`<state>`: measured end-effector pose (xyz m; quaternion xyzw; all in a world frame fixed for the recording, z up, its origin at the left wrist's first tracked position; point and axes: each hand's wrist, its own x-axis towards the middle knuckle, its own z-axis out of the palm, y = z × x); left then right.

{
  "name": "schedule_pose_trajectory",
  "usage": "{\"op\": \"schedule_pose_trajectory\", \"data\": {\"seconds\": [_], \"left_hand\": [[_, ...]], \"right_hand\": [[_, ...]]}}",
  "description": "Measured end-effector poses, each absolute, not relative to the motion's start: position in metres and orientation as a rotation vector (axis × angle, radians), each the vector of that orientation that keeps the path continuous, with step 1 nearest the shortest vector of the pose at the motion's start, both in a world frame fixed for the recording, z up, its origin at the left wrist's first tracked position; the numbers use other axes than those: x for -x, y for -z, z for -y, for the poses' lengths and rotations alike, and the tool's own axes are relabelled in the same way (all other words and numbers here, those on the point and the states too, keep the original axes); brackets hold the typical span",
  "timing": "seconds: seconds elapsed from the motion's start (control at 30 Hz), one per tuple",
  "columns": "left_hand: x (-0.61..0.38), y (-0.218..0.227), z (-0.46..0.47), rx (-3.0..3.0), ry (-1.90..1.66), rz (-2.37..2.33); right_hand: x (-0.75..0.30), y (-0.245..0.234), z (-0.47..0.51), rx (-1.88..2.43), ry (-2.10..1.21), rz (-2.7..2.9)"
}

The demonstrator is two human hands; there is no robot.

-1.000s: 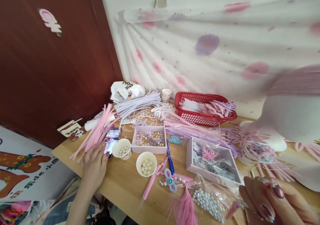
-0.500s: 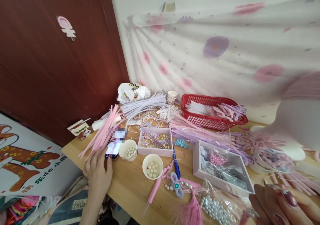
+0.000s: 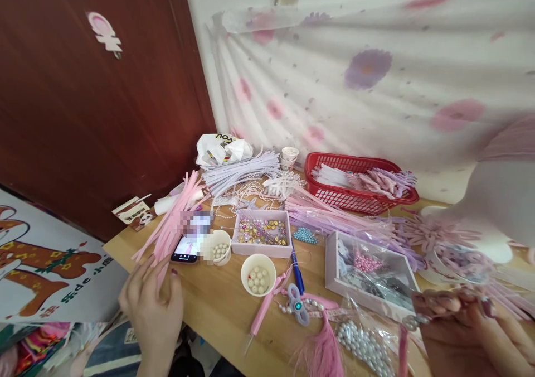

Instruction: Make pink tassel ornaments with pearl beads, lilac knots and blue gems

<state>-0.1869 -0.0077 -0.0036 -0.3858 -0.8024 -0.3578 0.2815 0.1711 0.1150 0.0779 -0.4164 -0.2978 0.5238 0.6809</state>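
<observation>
At the table's left front edge, my left hand (image 3: pixel 152 310) is open with fingers apart. It lies just below the lit phone (image 3: pixel 186 252) and by the lower ends of a bunch of fuzzy pink pipe cleaners (image 3: pixel 178 209); whether it touches them I cannot tell. My right hand (image 3: pixel 468 327), at the lower right, is raised with fingers pinched around a strand of pearl beads (image 3: pixel 413 322). A pink piece hangs beside these beads. Below and left of that hand lies a clear bag of pearl beads (image 3: pixel 363 343).
Two paper cups of beads (image 3: pixel 258 276) stand near a tray of charms (image 3: pixel 261 249). A pink-handled pointed tool (image 3: pixel 262 313), a blue pen (image 3: pixel 297 274) and a pink tassel (image 3: pixel 321 349) lie in front. A white box (image 3: pixel 371 279) and a red basket (image 3: pixel 359 196) are farther right.
My left hand has drawn back from the phone, down and to the left, uncovering its lower end. My right hand has risen slightly and turned. The view has shifted a little.
</observation>
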Motion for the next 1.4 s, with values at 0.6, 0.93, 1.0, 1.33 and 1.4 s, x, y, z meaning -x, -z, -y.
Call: {"op": "schedule_pose_trajectory", "data": {"seconds": [0.6,0.93,1.0,1.33,1.4], "left_hand": [[0.111,-0.024,-0.012,1.582,1.282,1.899],[0.107,-0.016,-0.017,1.768,1.293,1.899],[0.107,-0.016,-0.018,1.776,1.307,1.886],[0.111,-0.012,-0.015,1.851,1.287,1.881],[0.118,-0.013,-0.014,1.821,1.265,1.892]], "right_hand": [[-0.175,-0.081,-0.119,0.658,-1.318,0.34],[-0.18,-0.085,-0.12,0.569,-1.399,0.245],[-0.18,-0.087,-0.121,0.576,-1.404,0.222],[-0.182,-0.096,-0.114,0.426,-1.436,0.103],[-0.181,-0.097,-0.115,0.439,-1.406,0.085]]}}
